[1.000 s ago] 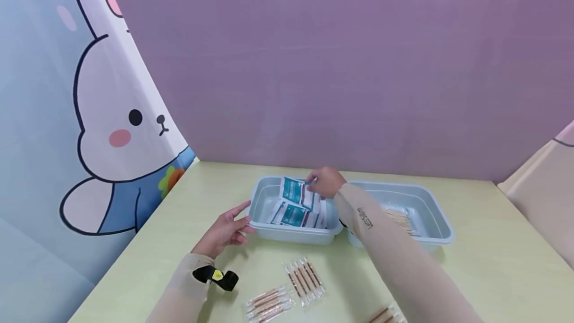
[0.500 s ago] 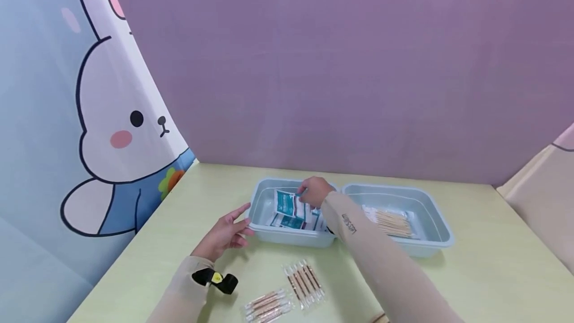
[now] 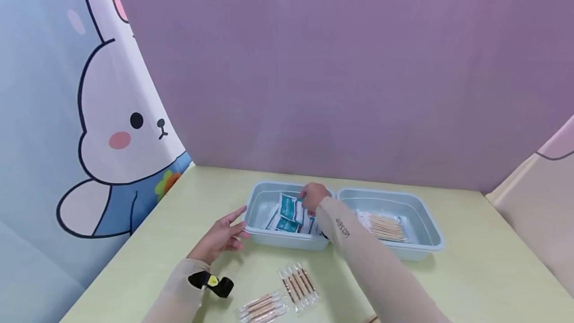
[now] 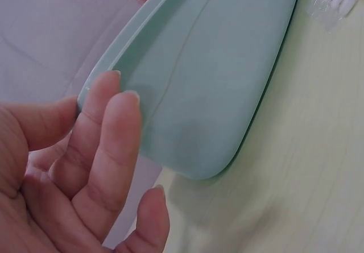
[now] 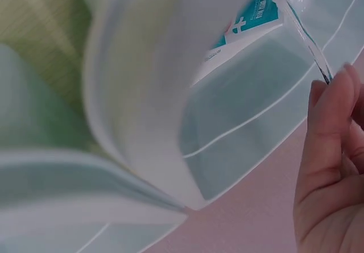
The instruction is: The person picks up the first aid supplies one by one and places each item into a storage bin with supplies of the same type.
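Purple backdrop [image 3: 332,74] behind pale-yellow table [image 3: 484,263]

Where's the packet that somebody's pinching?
In the head view, the teal-and-white packet is in the right hand, over the other packets in the left tub.

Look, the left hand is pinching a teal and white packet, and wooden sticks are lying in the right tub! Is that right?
Not quite: the right hand is pinching the teal and white packet, as the head view shows. The wooden sticks are indeed lying in the right tub.
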`<act>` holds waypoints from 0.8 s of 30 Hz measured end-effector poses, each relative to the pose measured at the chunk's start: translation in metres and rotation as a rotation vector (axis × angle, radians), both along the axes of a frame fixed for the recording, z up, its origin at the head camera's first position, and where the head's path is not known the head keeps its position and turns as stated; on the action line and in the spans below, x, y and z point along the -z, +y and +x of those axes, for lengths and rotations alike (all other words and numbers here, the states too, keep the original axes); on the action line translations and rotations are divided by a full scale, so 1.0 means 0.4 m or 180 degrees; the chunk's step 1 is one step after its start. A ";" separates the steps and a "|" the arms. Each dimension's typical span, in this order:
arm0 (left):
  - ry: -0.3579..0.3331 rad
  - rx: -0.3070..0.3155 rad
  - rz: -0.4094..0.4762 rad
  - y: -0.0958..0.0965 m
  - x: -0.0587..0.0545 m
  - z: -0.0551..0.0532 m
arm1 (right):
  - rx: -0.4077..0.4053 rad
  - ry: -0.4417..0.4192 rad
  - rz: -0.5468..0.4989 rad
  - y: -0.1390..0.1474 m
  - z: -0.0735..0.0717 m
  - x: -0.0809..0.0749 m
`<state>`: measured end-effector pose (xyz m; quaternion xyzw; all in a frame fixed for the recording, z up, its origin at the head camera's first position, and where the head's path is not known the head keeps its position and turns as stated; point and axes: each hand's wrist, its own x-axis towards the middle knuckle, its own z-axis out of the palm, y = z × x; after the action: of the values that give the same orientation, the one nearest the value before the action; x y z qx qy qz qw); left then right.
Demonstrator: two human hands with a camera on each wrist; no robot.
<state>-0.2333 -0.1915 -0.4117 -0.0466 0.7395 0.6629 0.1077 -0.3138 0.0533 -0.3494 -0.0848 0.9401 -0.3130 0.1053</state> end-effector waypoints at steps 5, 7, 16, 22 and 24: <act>-0.0014 -0.0027 -0.0025 -0.004 0.006 0.001 | 0.0089 -0.0051 -0.0082 -0.001 -0.011 0.009; -0.0011 -0.0043 -0.0046 -0.005 0.005 0.001 | 0.0085 -0.0023 -0.0104 0.001 -0.014 0.012; -0.0028 -0.0082 -0.0195 0.002 0.005 0.007 | -0.0161 0.0378 0.0021 0.032 -0.003 0.020; 0.0031 -0.0167 -0.0375 0.000 0.009 0.010 | -0.0481 0.0655 0.0116 0.088 0.013 0.018; 0.0072 -0.0195 -0.0444 -0.003 0.011 0.011 | -0.0524 0.0674 0.0093 0.112 0.020 0.016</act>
<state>-0.2291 -0.1925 -0.4160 -0.0691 0.7832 0.6132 0.0754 -0.3056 0.0982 -0.3559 -0.1926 0.9403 -0.2788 0.0321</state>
